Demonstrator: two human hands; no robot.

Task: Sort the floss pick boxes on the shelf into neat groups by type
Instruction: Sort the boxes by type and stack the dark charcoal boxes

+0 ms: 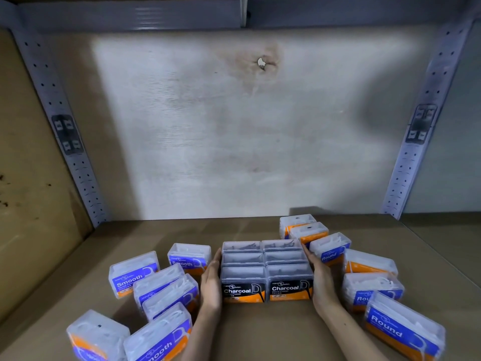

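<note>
Brown shelf board [260,332] beneath a pale, stained back panel [208,126], framed by perforated grey metal uprights [52,100] at either side.

At front centre, six clear-lidded Charcoal boxes [266,259] packed into a tight block, two across and three deep, sides touching, dark picks showing through the lids. Left hand [212,282] laid flat against the block's left side, fingers straight and released, gripping nothing, only pressing. Right hand [321,280] likewise flat against the right side, fingers extended along the boxes.

To the left, Smooth boxes [134,273] in a loose scatter, white picks inside, several tilted and leaning on one another, the nearest two close to the board's front edge. To the right, Round boxes [403,327] strung in a ragged line from near the back panel toward the front right, also holding white picks, turned at differing angles.

Bare board between the block and the back panel, and a bare strip in front between the forearms.

Readable: "Charcoal" in white on black-and-orange labels, "Smooth" and "Round" in white on blue-and-orange ones. Smaller line beneath possibly "Dental Flosser", too blurred for certainty.
</note>
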